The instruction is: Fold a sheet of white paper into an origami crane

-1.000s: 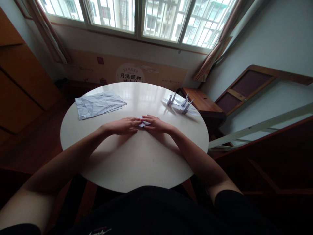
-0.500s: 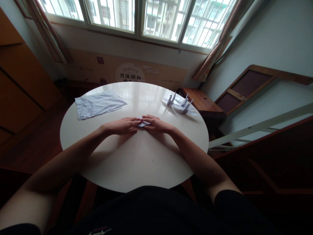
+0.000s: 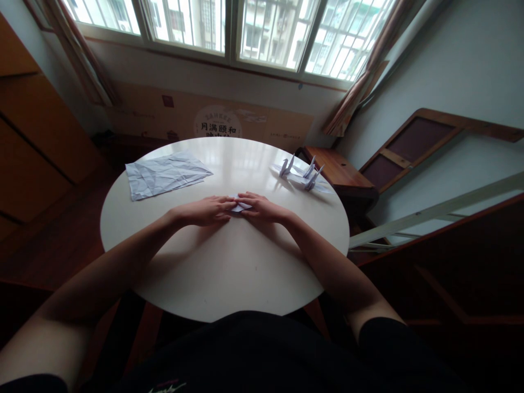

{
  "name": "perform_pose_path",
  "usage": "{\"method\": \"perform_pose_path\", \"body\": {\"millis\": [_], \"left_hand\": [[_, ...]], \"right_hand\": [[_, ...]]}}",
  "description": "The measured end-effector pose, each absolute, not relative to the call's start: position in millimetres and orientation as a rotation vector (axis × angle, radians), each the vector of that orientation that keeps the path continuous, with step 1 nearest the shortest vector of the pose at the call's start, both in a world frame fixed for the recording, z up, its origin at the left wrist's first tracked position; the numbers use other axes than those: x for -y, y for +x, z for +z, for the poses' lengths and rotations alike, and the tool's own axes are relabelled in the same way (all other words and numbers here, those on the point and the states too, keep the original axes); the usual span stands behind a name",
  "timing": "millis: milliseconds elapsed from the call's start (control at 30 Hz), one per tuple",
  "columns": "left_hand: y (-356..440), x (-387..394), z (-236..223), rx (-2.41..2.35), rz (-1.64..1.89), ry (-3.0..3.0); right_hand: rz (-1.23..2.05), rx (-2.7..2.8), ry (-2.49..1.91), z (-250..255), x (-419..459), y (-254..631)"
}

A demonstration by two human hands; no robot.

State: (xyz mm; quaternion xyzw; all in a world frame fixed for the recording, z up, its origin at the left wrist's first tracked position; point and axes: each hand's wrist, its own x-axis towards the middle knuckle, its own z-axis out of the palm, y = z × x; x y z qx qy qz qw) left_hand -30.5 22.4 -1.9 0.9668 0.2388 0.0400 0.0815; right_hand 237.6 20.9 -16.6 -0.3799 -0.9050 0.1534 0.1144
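A small piece of folded white paper (image 3: pixel 240 207) lies on the round white table (image 3: pixel 229 273), mostly covered by my fingers. My left hand (image 3: pixel 210 210) is on its left side, with the fingers together and pressing on the paper. From the right, my right hand (image 3: pixel 260 207) holds the same paper, its fingertips close to those of the left. Both thumbs sit low at the near edge, and the paper's full shape is hidden.
Crumpled white paper sheets (image 3: pixel 166 173) lie at the table's left. Several folded paper cranes (image 3: pixel 309 177) stand at the right on flat paper. A wooden stool-like piece (image 3: pixel 339 169) is beyond the right edge. Windows (image 3: pixel 192 24) and a printed cardboard panel (image 3: pixel 254 117) are behind.
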Motion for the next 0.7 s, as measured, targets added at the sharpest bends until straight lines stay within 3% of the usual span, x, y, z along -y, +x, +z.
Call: {"method": "perform_pose_path", "body": {"millis": [700], "left_hand": [[-31.0,-23.1,-1.6,-0.694,0.101,2.887]], "right_hand": [[0.471,2.659,-1.167,-9.7,-15.6,234.5]]}}
